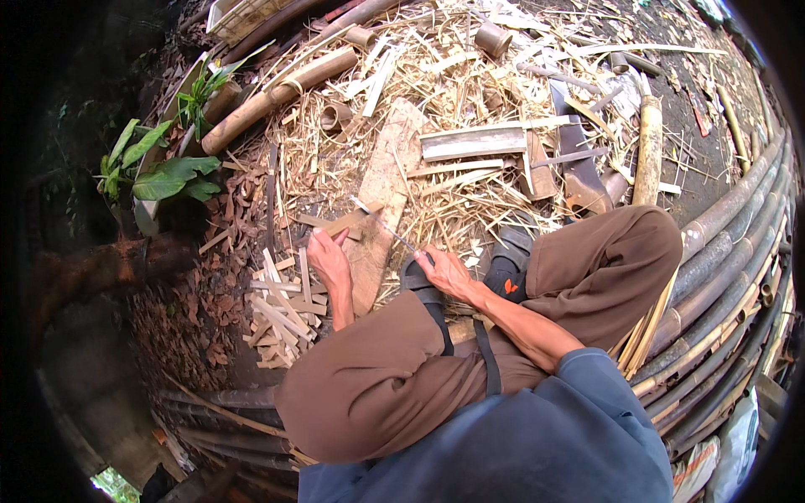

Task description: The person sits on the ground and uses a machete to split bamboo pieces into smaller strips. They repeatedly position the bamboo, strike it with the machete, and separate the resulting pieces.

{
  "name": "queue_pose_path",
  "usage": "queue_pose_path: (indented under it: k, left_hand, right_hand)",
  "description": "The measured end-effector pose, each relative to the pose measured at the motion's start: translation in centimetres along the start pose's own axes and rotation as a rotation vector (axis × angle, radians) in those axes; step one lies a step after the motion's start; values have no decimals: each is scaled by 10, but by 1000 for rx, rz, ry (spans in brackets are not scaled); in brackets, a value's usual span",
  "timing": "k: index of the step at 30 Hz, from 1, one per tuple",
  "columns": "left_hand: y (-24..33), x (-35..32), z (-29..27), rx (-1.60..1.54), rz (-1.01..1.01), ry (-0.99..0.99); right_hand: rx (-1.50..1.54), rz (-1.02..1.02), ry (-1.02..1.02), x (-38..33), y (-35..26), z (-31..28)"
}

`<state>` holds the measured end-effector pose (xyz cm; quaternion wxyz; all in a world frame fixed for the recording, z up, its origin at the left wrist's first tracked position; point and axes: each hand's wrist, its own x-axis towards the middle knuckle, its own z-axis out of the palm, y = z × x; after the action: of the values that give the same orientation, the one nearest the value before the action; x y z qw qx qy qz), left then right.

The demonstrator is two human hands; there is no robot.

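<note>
My left hand grips a short flat bamboo piece resting on a worn wooden board. My right hand holds a thin knife whose blade reaches up-left to the bamboo piece. My knees in brown trousers frame both hands. Black sandals are under my feet.
A pile of cut bamboo slats lies left of my left hand. Split bamboo, shavings, short tube sections and a long culm cover the ground ahead. Long bamboo poles run along my right. A green plant stands at the left.
</note>
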<state>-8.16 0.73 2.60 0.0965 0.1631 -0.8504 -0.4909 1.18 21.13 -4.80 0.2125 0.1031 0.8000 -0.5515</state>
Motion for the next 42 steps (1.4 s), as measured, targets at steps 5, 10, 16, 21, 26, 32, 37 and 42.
queue_pose_path:
  k: [5, 10, 16, 21, 26, 32, 37, 42]
  left_hand:
    - [-3, 10, 2, -268, -84, -15]
    - [-18, 9, 1, -567, -224, 46]
    - [-21, 1, -13, -578, -452, -82]
    - [-37, 3, -12, -760, -366, -2]
    - [-25, -2, -7, -773, -387, 61]
    - [-34, 2, -13, -417, -276, -14]
    - [0, -6, -16, -292, -356, -83]
    - [-2, -9, -4, -356, -277, -107]
  right_hand:
    - [17, 56, 17, 14, 13, -12]
    - [267, 141, -98, 15, 26, -3]
    - [90, 89, 48, 14, 29, 1]
    - [55, 72, 27, 15, 33, 4]
    - [38, 21, 93, 7, 27, 1]
    - [-81, -192, 58, -15, -27, -10]
    - [-112, -179, -64, -26, -50, -8]
    - [-184, -126, 55, 9, 20, -11]
